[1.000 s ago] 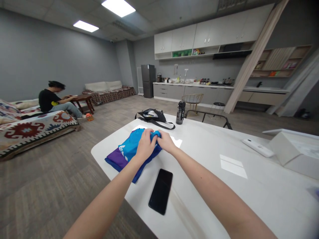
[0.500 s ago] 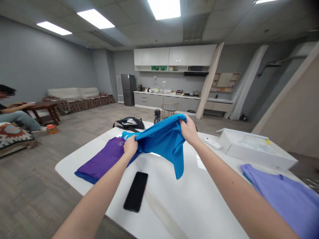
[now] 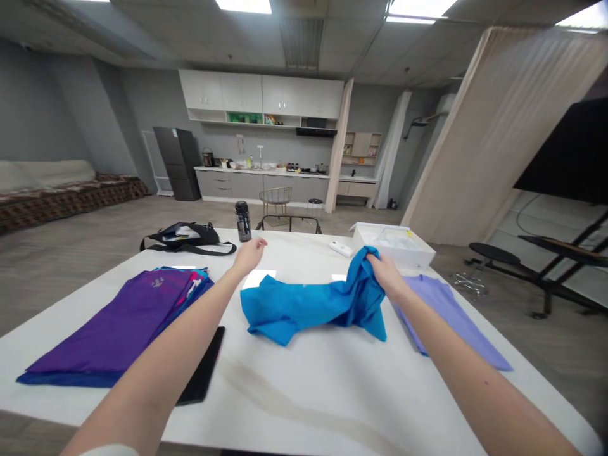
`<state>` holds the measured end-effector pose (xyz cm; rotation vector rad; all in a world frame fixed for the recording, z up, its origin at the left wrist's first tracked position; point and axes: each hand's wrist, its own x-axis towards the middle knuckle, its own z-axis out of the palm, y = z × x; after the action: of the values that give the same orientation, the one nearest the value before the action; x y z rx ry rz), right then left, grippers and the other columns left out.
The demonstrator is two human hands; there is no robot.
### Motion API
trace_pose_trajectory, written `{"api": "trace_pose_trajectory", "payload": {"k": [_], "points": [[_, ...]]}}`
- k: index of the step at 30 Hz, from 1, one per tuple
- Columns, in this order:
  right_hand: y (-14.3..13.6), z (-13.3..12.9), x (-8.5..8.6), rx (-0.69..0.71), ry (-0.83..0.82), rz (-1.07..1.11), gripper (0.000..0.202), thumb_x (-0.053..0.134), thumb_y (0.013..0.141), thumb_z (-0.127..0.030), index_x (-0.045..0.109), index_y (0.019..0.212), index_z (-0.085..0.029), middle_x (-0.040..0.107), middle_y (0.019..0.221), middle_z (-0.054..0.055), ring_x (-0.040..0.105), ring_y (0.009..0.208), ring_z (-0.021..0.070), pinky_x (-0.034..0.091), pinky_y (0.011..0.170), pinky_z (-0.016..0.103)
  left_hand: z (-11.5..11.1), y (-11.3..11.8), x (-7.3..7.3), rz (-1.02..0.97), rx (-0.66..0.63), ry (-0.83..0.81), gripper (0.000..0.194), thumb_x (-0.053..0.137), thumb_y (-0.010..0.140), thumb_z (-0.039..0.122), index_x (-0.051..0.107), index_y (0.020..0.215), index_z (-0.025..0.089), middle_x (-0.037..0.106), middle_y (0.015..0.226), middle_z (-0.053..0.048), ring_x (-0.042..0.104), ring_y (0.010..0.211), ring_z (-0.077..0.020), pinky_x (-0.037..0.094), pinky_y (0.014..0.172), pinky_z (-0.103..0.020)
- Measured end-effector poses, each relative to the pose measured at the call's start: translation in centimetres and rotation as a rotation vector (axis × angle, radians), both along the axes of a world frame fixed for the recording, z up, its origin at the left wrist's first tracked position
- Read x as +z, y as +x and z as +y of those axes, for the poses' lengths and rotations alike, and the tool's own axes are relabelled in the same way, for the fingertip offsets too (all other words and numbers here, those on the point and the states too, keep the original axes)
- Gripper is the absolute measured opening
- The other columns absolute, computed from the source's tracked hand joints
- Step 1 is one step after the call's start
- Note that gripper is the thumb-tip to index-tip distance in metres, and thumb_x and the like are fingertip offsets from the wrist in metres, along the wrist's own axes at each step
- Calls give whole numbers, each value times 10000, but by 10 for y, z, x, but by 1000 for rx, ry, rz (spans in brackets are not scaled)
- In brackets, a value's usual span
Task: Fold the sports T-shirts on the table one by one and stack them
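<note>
Head view: right hand (image 3: 386, 275) pinches a bright-blue cloth garment (image 3: 308, 305), hence its raised, bunched end — left hand (image 3: 250, 255) empty, loosely spread.

On our white table (image 3: 332, 380) we see folded clothes (image 3: 114, 316), a phone (image 3: 209, 370), waist bag (image 3: 192, 234), bottle (image 3: 243, 221), blue shirt (image 3: 304, 304), lilac shirt (image 3: 449, 310), white gadget (image 3: 341, 249) and white box (image 3: 418, 256).

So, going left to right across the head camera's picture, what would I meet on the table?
Folded purple garment, black waist bag, black water bottle, bright blue garment, white box, lavender garment.
</note>
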<state>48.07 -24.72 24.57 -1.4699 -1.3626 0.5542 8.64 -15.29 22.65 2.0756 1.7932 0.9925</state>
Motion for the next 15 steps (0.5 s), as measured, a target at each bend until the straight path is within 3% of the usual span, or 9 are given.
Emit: {"api": "trace_pose_trajectory", "payload": {"k": [3, 5, 7, 9, 12, 14, 15], "points": [[19, -12, -37, 116, -176, -273, 263, 556, 863, -393, 732, 863, -198, 757, 863, 45, 690, 825, 240, 517, 763, 326, -32, 56, -46, 92, -242, -114, 192, 652, 819, 403, 719, 908, 247, 697, 799, -33, 645, 746, -212, 454, 701, -287], [31, -22, -57, 148, -361, -596, 220, 597, 863, -342, 745, 910, -187, 762, 949, 90, 701, 879, 255, 513, 784, 329, -57, 81, -78, 228, -416, -188, 314, 752, 723, 490, 717, 931, 257, 699, 834, -46, 652, 771, -245, 467, 723, -318], [41, -32, -75, 147, -563, -870, 211, 639, 851, -302, 746, 973, -166, 750, 1009, 142, 704, 926, 288, 516, 784, 352, -79, 93, -107, 278, -489, -227, 468, 847, 601, 499, 711, 979, 260, 702, 921, -70, 662, 856, -290, 481, 779, -358], [45, -42, -90, 130, -689, -995, 253, 659, 831, -236, 733, 1052, -137, 723, 1089, 197, 691, 996, 338, 517, 815, 409, -94, 96, -128, 272, -493, -239, 520, 885, 553, 431, 702, 1009, 258, 695, 1010, -92, 656, 959, -325, 481, 845, -392], [29, -52, -104, 53, -592, -1074, 449, 592, 825, -87, 645, 1270, -113, 598, 1324, 269, 584, 1206, 409, 467, 929, 536, -105, 91, -149, 279, -488, -224, 237, 758, 734, 325, 683, 944, 246, 684, 1030, -98, 641, 1025, -319, 467, 899, -415], [6, -56, -108, 55, -356, -1123, 620, 542, 808, -7, 540, 1411, -153, 467, 1482, 253, 460, 1342, 409, 401, 1008, 580, -109, 89, -156, 269, -479, -182, 60, 609, 857, 267, 660, 866, 237, 682, 975, -88, 638, 1007, -295, 455, 919, -421], [-9, -58, -109, 113, -227, -1116, 663, 538, 796, 9, 518, 1432, -178, 442, 1509, 228, 430, 1366, 390, 383, 1033, 568, -111, 88, -157, 245, -471, -159, 110, 551, 892, 251, 649, 845, 234, 681, 947, -81, 638, 990, -283, 451, 925, -423]]}}
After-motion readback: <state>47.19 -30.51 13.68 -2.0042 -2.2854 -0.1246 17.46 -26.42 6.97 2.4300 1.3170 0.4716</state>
